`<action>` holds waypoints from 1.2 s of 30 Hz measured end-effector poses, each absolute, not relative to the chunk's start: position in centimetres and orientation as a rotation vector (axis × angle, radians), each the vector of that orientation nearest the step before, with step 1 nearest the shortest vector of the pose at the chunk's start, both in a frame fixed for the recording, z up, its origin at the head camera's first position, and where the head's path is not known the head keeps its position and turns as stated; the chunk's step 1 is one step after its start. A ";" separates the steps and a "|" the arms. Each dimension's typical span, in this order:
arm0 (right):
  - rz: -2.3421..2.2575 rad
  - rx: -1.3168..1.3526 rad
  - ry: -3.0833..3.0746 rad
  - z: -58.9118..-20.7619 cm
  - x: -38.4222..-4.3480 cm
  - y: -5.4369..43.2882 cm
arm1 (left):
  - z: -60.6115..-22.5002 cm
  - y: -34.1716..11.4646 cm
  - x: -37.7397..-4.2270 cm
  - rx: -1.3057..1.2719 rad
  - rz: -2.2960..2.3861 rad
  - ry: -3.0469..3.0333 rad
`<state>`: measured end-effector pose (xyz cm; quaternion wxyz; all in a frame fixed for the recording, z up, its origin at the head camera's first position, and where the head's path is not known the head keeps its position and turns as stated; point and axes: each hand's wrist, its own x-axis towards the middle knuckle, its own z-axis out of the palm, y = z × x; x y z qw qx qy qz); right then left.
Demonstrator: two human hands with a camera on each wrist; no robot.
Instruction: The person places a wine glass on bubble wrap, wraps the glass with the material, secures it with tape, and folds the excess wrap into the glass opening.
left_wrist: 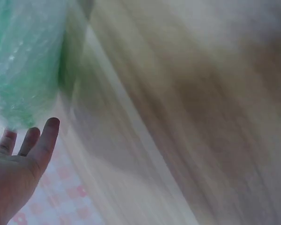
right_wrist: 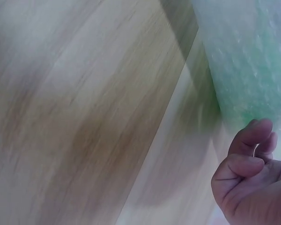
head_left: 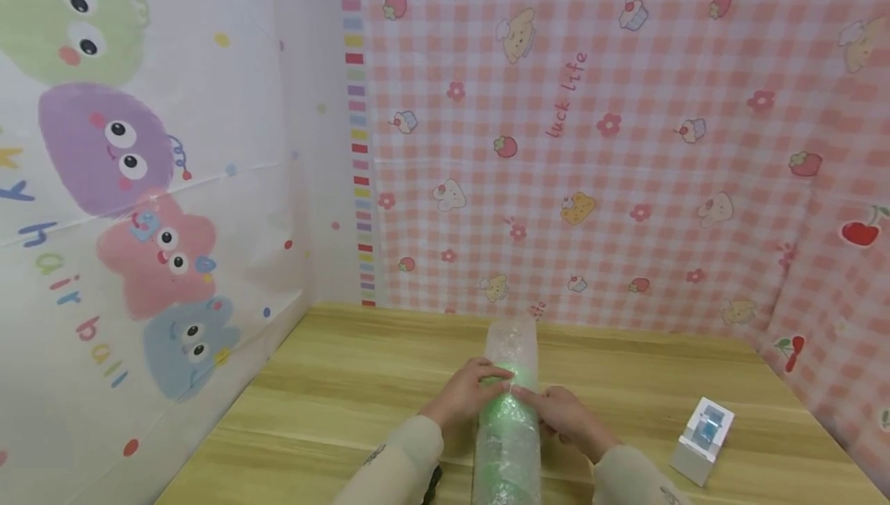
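A long upright-looking roll of clear bubble wrap [head_left: 510, 443] with green showing through runs away from me along the middle of the table. My left hand [head_left: 467, 394] reaches over it from the left, its fingertips on the upper surface. In the left wrist view, three fingers [left_wrist: 46, 143] of that hand stretch out beside the wrap. From the right comes my right hand [head_left: 566, 416], one digit laid on the wrap close to the left fingertips. In the right wrist view, its other fingers [right_wrist: 253, 136] are curled near the wrap's side; I cannot tell whether they pinch it.
On the right of the wood-grain table [head_left: 626, 381] lies a small white box-like item [head_left: 702, 441] with a blue part in its top. A dark object [head_left: 433, 484] shows partly beside the left sleeve. Patterned cloths [head_left: 591, 165] hang behind the table and along both sides.
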<state>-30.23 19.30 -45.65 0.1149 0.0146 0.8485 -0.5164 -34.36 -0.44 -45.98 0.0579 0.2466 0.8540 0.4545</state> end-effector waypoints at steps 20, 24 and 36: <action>-1.676 0.191 2.342 -46.0 -30.6 17.9 | -47.0 -1.2 -34.6 0.134 1.663 2.283; -1.735 0.163 2.272 -46.1 -30.6 17.9 | -47.2 -1.4 -34.6 0.204 1.673 2.158; -1.705 0.159 2.304 -46.1 -30.2 18.2 | -47.4 -0.7 -34.5 0.170 1.700 2.189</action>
